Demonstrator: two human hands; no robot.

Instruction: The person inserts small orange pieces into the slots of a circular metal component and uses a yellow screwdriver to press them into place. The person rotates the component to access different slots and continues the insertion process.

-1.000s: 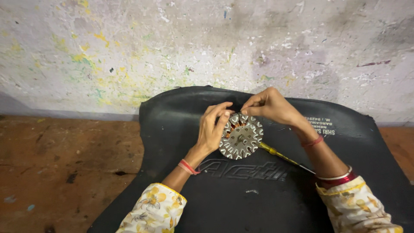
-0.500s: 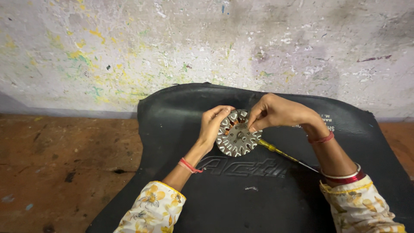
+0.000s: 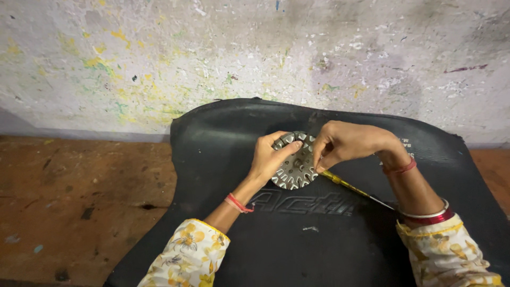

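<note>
Steadying the toothed metal disc (image 3: 294,162) was judged best done by keeping the left hand (image 3: 270,158) closed on its left rim. The right hand (image 3: 348,142) was pinched shut at the disc's right edge, above a yellow-handled tool (image 3: 348,184). All was laid on a black rubber mat (image 3: 223,138).

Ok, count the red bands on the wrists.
3. One red thread on the left wrist; one red thread on the right wrist; one red bangle lower on the right forearm. Sleeves may hide more.
</note>
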